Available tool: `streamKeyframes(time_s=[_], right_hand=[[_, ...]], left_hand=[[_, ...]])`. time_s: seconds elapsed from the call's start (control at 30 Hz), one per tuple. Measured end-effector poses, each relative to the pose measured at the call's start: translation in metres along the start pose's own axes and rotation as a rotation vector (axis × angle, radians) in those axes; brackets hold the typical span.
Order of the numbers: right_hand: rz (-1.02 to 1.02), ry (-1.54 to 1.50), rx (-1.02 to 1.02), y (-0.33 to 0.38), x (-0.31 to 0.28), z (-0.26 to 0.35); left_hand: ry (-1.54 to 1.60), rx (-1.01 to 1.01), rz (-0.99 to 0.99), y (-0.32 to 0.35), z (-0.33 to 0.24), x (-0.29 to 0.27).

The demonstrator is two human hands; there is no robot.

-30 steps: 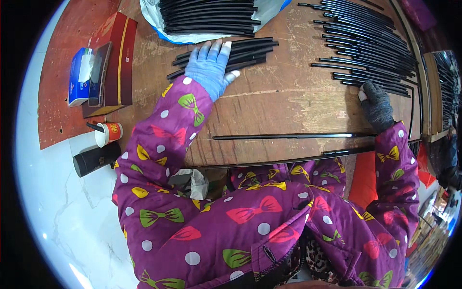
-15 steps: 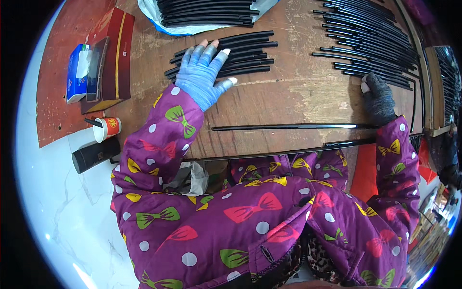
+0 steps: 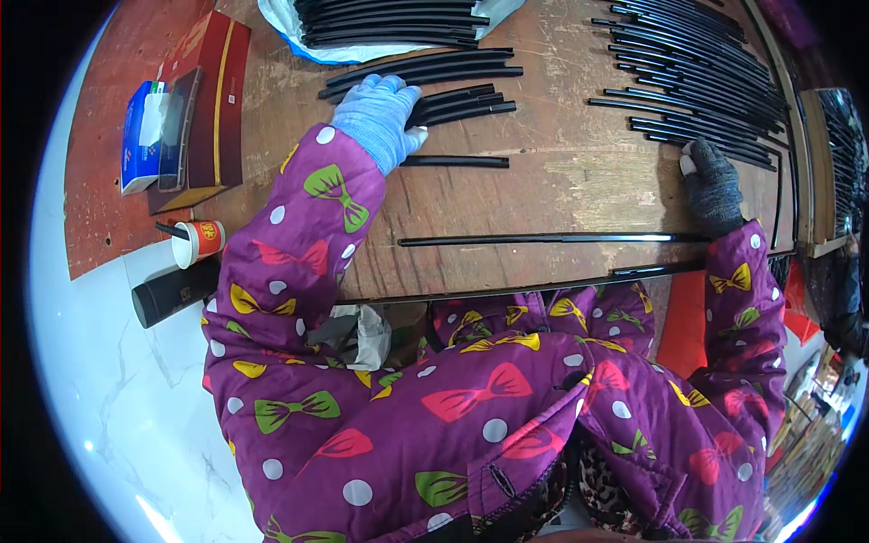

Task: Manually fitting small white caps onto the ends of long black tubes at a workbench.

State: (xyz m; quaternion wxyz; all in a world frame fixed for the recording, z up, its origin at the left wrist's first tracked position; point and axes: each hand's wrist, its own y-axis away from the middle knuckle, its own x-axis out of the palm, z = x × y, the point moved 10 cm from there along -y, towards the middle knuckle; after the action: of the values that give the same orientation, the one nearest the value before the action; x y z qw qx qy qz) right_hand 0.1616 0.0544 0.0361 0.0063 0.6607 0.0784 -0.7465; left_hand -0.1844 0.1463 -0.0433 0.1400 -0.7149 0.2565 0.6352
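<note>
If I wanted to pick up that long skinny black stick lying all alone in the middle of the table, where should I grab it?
Probably grab the long black rod near its middle, pinching down from above. It lies flat on the wooden table with bare wood on both sides, so fingers fit there. It is very thin and long; held by one end it would likely droop or swing.

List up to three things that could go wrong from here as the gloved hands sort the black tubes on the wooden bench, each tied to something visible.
1. The long black rod lies close to the bench's near edge; a sleeve might knock it off.
2. The left hand rests on a loose group of short tubes; they may roll and scatter.
3. The paper cup stands just beside the left elbow and could tip.
</note>
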Motion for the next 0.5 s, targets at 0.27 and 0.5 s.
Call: streamKeyframes(time_s=[0.27,0.5], right_hand=[[-0.013,0.012,0.016,0.000,-0.001,0.001],[-0.029,0.007,-0.022,-0.002,-0.002,0.005]], left_hand=[[-0.037,-0.025,0.116,-0.007,-0.013,0.016],[0.003,-0.048,-0.181,-0.021,0.025,-0.011]])
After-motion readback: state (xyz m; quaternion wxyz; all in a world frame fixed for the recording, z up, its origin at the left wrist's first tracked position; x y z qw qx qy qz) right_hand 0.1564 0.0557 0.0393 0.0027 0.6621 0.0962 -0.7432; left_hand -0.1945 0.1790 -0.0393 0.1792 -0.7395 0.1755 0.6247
